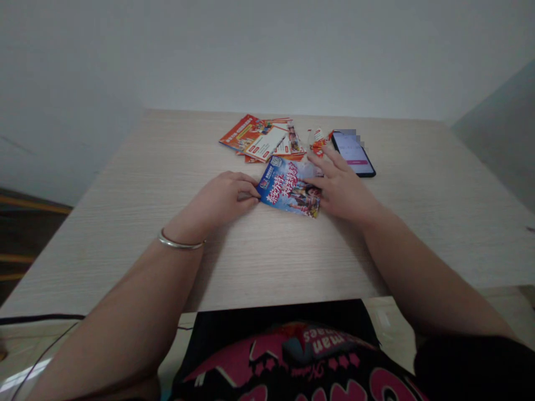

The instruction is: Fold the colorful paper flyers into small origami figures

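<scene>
A blue leaflet (288,186) with large white and red lettering is in front of me, over the table's middle. At its left edge, my left hand (228,197) has thumb and fingers closed in a pinch on it. My right hand (345,186) lies over the leaflet's right side with its fingers spread; one finger rests across the print. Behind the leaflet is a loose pile of orange and white leaflets (244,133), fanned over one another. A crumpled clear and orange wrapper (318,136) sits just beyond my right fingertips, partly hidden by them.
A dark-edged phone (355,156) with a lit screen lies right of the wrapper, close to my right hand. The pale wood-grain table (146,167) meets a grey wall (267,55) at its far edge. A dark cable (42,319) runs along the near left.
</scene>
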A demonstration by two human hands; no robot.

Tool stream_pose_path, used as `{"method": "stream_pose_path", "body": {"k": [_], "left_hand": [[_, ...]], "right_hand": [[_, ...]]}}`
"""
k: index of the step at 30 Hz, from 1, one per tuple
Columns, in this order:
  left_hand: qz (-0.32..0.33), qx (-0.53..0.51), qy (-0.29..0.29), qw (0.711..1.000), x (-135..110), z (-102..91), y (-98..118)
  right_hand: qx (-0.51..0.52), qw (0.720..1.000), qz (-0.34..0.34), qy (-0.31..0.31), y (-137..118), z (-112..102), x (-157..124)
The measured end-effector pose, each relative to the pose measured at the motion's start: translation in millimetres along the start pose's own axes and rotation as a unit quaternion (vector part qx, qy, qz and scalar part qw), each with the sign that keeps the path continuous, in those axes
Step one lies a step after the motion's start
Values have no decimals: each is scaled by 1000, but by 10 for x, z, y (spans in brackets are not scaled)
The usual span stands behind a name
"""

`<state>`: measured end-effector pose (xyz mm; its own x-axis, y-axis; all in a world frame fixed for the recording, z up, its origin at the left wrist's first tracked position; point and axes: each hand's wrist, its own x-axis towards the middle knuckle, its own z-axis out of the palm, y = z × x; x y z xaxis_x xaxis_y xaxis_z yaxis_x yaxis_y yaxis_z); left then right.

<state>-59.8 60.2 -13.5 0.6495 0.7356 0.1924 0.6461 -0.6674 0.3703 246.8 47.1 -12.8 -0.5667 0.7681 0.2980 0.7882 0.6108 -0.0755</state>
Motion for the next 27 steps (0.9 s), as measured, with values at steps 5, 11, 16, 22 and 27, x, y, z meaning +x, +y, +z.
{"method": "stream_pose_path", "body": {"k": [5,11,16,22,27], "left_hand": [[-2,-7,4,1000,6,-6,19],[-67,-9,-5,998,5,-35,66],[-28,16,25,999,9,17,10],[-5,53,1,999,19,33,3],[12,86,35,996,30,102,82]], "right_hand": [[-42,998,-45,-16,-73,-52,29],[4,1000,15,-19,2,-52,4],[6,1000,19,-17,68,-57,-17],[39,996,-68,-53,77,-92,43],[47,995,-71,-49,13,-72,68]]}}
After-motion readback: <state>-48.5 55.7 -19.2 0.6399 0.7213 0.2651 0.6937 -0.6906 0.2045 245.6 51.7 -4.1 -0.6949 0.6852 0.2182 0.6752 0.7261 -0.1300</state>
